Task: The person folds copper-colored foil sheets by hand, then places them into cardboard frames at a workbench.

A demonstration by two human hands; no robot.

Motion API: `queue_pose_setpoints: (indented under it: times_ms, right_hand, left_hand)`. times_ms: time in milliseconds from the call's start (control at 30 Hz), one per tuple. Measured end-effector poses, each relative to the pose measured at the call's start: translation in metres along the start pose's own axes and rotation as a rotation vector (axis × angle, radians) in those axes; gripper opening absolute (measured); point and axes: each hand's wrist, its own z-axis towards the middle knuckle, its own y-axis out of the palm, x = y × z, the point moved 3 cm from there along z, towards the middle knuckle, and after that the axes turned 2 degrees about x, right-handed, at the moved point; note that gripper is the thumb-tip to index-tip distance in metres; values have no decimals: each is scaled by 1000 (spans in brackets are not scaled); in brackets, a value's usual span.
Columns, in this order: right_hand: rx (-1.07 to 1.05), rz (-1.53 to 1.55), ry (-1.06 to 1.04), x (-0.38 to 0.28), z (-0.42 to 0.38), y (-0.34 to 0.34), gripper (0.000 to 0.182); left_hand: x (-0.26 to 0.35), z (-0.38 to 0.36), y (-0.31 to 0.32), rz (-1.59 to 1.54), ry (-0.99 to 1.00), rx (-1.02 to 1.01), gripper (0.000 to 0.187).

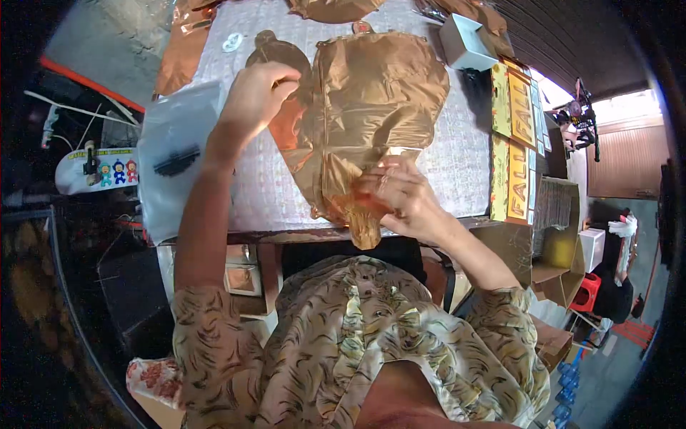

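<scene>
Patterned sleeves and shirt: the person's shirt point(371, 329) is filling the near view, its dark curved marks showing on a pale ground.
Right hand: the right hand point(404, 193) is bending over the near, tapered end of the copper foil piece point(379, 93); its fingers are blurring, so whether they are gripping cannot be told.
Copper foil: the piece is lying creased across the middle of the worktop point(457, 164), its narrow tip poking over the near edge.
Left hand: the left hand point(264, 89) is hovering over the foil's left part, thumb and fingers curling narrowly towards each other; whether anything is between them cannot be told.
Left side: a clear plastic bag point(179, 150) is draping over the worktop's edge, near the left forearm.
Writing: two orange cards point(520, 143) are lying along the right edge, each reading "FALL".
Board: a white board point(96, 171) is showing three cartoon figures in teal, blue and red, under lettering too small to read surely.
Far side: an open white box point(468, 44) is standing beyond the cards, and more copper foil point(336, 7) is crowding the far edge.
Room: a red stool point(586, 292) is standing on the floor at right.
</scene>
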Motion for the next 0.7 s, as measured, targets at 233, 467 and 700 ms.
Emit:
queue_pose_setpoints:
  times_ms: [233,467,700]
  right_hand:
    - [-26,-29,193,11,37,-48,73]
    - [-41,-678,293,83,74,21,52]
    - [-88,-678,296,88,77,34,55]
  left_hand:
    - [1,-33,25,-19,100,103,20]
    - [7,-38,41,-12,150,78,24]
    - [3,-41,50,-8,164,70,22]
